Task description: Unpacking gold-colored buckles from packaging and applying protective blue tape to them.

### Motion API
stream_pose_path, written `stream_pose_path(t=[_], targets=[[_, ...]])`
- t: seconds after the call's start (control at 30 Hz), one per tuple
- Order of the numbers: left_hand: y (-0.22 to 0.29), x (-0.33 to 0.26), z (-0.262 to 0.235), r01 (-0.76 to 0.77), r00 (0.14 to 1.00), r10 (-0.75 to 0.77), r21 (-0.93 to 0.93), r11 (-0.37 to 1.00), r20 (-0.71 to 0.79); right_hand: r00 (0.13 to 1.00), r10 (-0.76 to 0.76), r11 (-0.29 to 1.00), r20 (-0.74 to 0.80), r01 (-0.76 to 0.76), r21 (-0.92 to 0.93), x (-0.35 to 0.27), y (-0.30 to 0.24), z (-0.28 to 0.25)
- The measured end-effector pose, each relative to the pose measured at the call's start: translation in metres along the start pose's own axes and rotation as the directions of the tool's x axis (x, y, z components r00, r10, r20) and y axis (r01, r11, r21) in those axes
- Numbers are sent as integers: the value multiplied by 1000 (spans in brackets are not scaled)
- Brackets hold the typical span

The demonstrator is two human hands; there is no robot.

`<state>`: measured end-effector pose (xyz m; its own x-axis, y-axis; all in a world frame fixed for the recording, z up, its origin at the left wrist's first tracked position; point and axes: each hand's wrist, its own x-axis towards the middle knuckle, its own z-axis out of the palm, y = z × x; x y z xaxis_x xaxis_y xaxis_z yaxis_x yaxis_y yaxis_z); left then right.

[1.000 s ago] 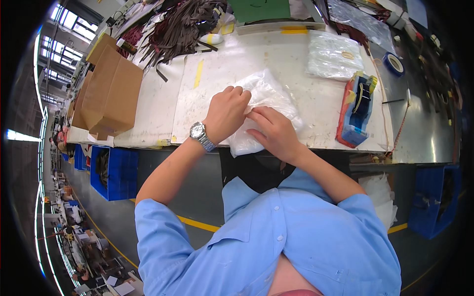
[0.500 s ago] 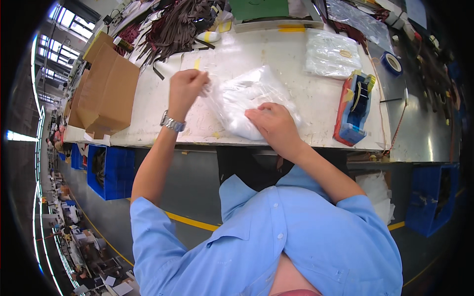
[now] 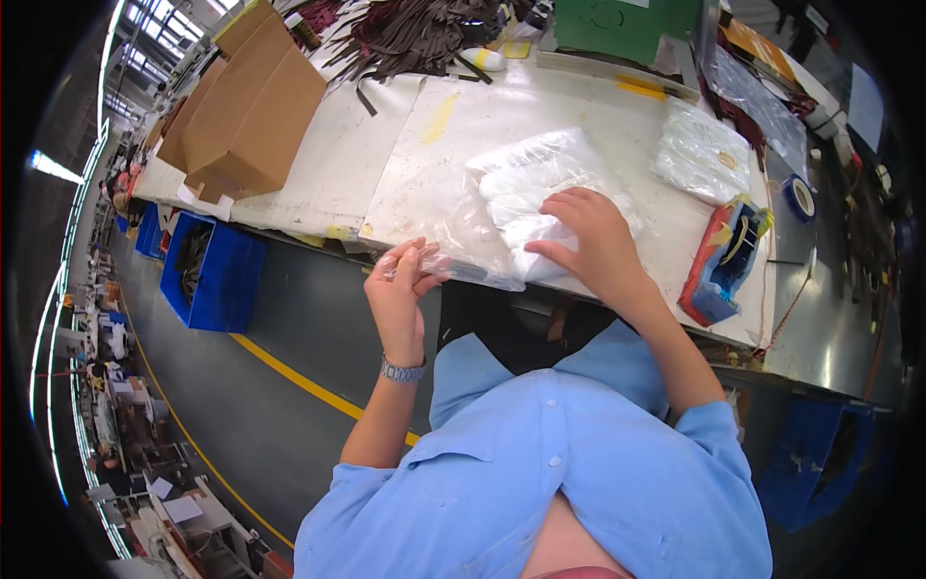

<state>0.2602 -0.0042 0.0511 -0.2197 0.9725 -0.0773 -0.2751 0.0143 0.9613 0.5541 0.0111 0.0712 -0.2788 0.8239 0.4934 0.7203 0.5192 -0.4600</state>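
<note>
A clear plastic bag (image 3: 502, 198) with folded white items inside lies on the white worktable (image 3: 338, 164), its open end hanging over the near edge. My left hand (image 3: 400, 289) is off the table's edge and pinches the bag's loose open end between thumb and fingers. My right hand (image 3: 588, 241) lies flat on top of the filled part of the bag, fingers spread, pressing it down.
A brown cardboard box (image 3: 251, 106) stands at the table's left. A second filled clear bag (image 3: 699, 154) lies at the right, near a red and blue tape dispenser (image 3: 723, 261). Dark straps (image 3: 415, 34) are piled at the back. A blue bin (image 3: 207, 270) stands under the table.
My left hand came back from the table's far left toward me, drawing the bag's open end over the near edge. My right hand stayed on the bag.
</note>
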Motion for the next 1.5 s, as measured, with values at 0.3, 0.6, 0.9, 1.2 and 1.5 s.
stream_pose_path(t=[0.3,0.6,0.9,1.2,1.5], targets=[[2,-11,-10,-54,994,47,66,996,102,946,-276,961,170,265,85,41,-68,57],[17,7,-12,-241,935,97,413,878,340,882,-332,939,335,344,25,57,-66,37],[101,156,-226,-321,767,534,508,799,-356,978,-144,987,150,132,87,32,-56,-10],[98,25,-39,-179,949,146,96,979,281,966,-240,930,95,201,307,-8,-108,3],[63,-38,80,191,417,-379,328,925,826,857,492,275,152,-318,907,-105,-78,-78]])
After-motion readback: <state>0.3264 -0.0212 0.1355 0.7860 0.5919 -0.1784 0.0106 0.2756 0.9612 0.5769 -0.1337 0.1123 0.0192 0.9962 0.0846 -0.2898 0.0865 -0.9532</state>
